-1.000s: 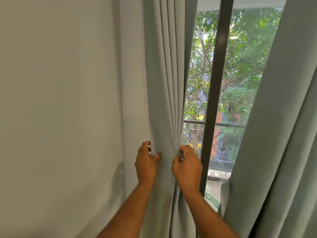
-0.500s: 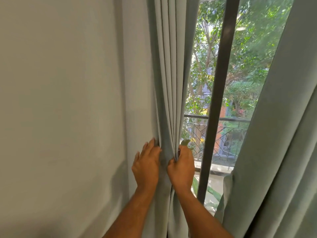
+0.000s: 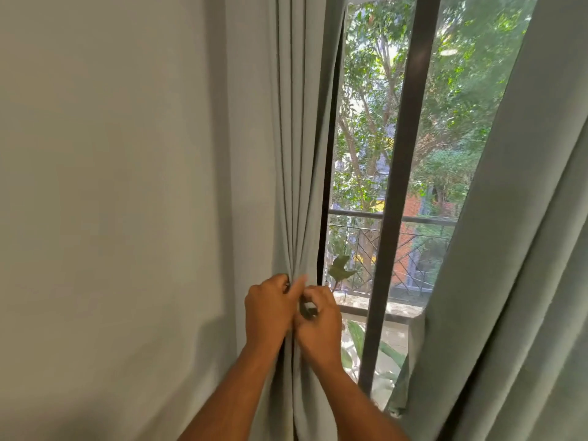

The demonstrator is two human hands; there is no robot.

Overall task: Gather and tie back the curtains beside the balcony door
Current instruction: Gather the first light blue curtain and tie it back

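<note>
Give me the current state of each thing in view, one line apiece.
Left curtain: bunched into tight folds against the wall, no tie visible on it.
Right curtain: hanging loose, ungathered.
Left hand: closed on the gathered left curtain.
Right hand: closed on the same bundle, touching the left hand.
Balcony door: dark frame upright between the curtains; open or shut unclear.

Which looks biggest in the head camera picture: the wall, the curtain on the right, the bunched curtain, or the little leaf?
1. wall
2. right curtain, though it looks bigger because it hangs nearer the camera
3. bunched curtain, pinched by the left hand and right hand
4. leaf
</note>
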